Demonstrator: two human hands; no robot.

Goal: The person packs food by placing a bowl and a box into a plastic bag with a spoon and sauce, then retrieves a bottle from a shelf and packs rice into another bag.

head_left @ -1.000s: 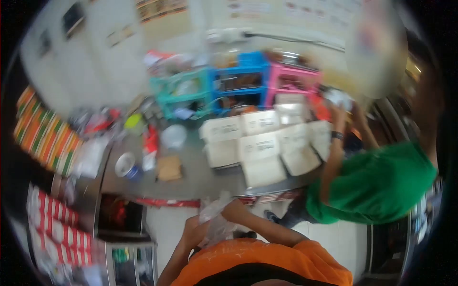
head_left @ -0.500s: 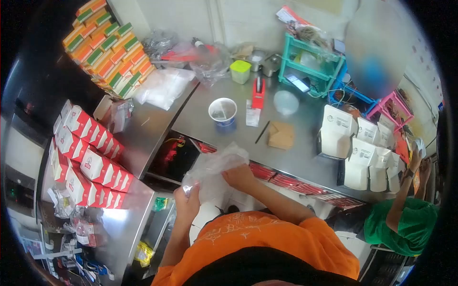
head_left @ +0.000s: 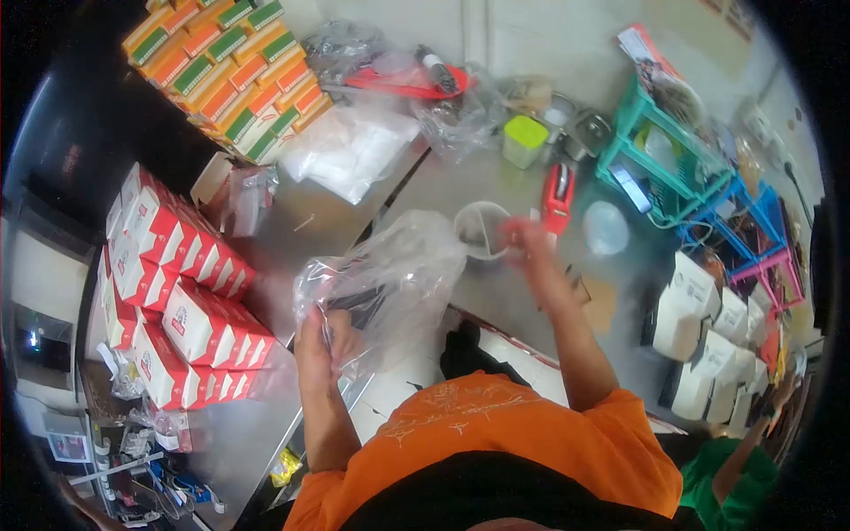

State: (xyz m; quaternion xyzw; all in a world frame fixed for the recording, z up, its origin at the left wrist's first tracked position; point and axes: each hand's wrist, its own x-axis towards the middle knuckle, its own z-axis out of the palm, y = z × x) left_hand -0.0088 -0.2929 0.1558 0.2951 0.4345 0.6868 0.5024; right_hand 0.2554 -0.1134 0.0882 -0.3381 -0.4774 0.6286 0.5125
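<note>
My left hand [head_left: 328, 341] is closed on the edge of a clear plastic bag [head_left: 403, 257], which spreads to the right above the counter gap. My right hand [head_left: 531, 252], smeared by motion, is at the right side of a white paper tub [head_left: 479, 226]; whether the fingers grip it does not show. Behind the right hand stands a red tape dispenser [head_left: 558, 199]. A brown folded paper packet [head_left: 600, 305] lies beside the right forearm.
Red-and-white boxes [head_left: 190, 301] are stacked on the left counter, orange-and-green boxes [head_left: 235, 75] behind. Open white boxes [head_left: 699, 319] stand at right, near teal baskets [head_left: 664, 155]. A person in a green shirt [head_left: 730, 478] is at the lower right.
My right hand has let go of the bag and moved right and up to the tub. My left hand still holds the bag. The view has shifted left.
</note>
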